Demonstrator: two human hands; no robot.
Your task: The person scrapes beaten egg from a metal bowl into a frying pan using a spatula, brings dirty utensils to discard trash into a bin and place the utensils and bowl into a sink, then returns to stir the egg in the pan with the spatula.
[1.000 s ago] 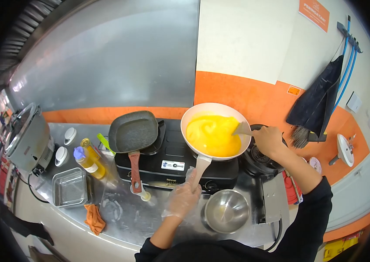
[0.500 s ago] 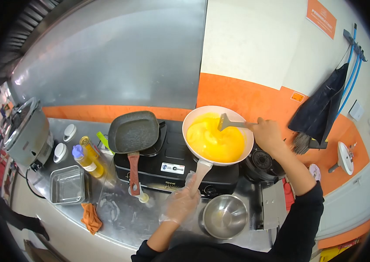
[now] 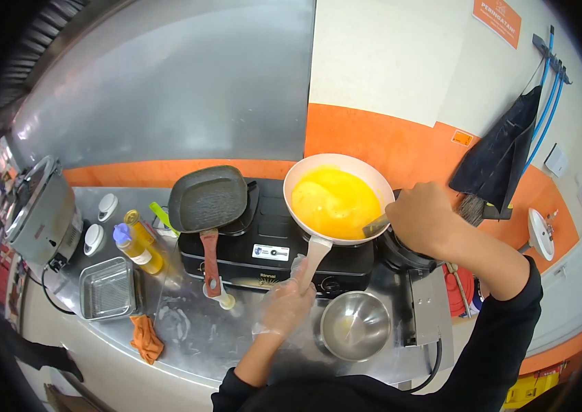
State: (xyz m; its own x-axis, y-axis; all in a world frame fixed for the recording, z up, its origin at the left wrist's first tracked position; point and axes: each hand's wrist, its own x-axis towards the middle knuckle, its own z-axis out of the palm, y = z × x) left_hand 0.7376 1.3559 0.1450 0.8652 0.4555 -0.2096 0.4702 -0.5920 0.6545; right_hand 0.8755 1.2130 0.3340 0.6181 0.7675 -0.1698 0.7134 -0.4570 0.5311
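Observation:
A light frying pan [image 3: 337, 161] sits over the right burner of the black gas stove [image 3: 270, 237], with bright yellow beaten egg [image 3: 332, 202] spread across its base. Its pale handle [image 3: 315, 264] points toward me. My left hand [image 3: 287, 302], in a clear plastic glove, is closed around that handle. My bare right hand [image 3: 423, 218] grips a spatula [image 3: 375, 225], whose grey blade touches the egg at the pan's lower right edge. Most of the spatula's handle is hidden by the fingers.
A dark square grill pan [image 3: 208, 199] rests on the left burner. In front of the stove stands a steel bowl [image 3: 355, 326]. To the left are a glass dish [image 3: 107, 288], an oil bottle [image 3: 141, 250], an orange cloth [image 3: 146, 338] and a large cooker [image 3: 43, 209].
My right hand has brought the spatula from the pan's upper middle down to its lower right edge. The left hand keeps hold of the pan handle. The view has shifted slightly.

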